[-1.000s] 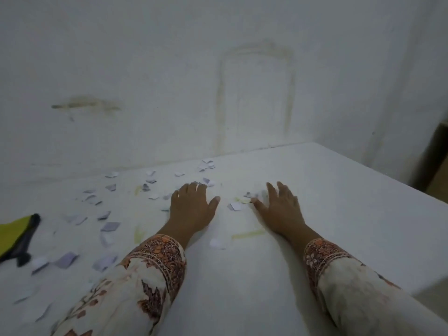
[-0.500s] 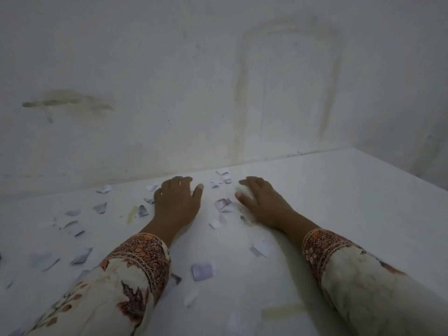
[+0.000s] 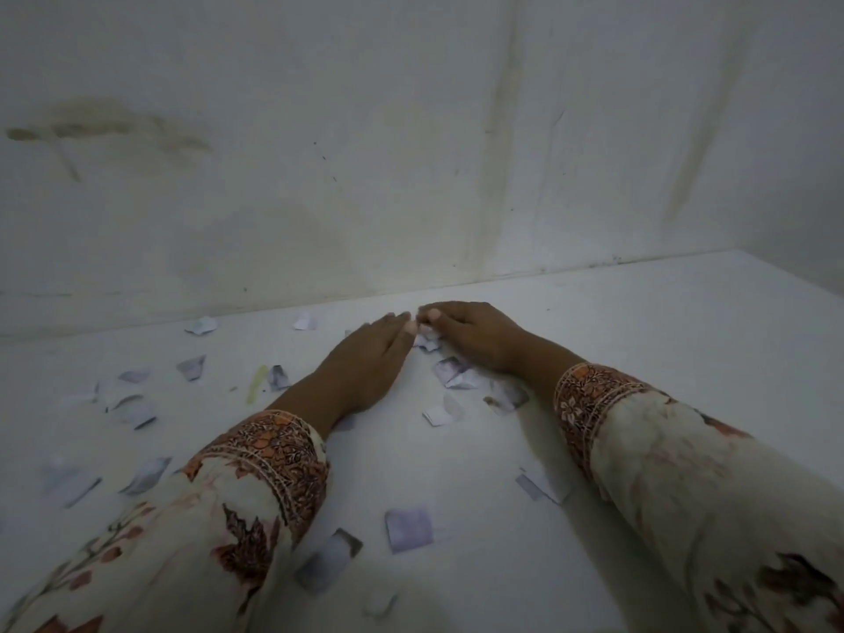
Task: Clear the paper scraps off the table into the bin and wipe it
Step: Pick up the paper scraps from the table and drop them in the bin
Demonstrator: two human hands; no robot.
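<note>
Small white and pale purple paper scraps (image 3: 408,528) lie scattered over the white table (image 3: 662,349). My left hand (image 3: 365,363) rests flat, palm down, fingers together and angled toward the right. My right hand (image 3: 470,335) is cupped on the table near the back wall, fingers curled over a few scraps (image 3: 452,372) lying between both hands. The fingertips of the two hands nearly touch. No bin or cloth is in view.
A stained white wall (image 3: 411,153) rises right behind the table's far edge. More scraps (image 3: 132,408) are spread along the left side. Patterned sleeves cover both forearms. A yellowish smear (image 3: 256,382) marks the table left of my left hand.
Both hands have moved farther toward the wall and closed in on each other, crowding scraps between them. The view has shifted closer to the wall.
</note>
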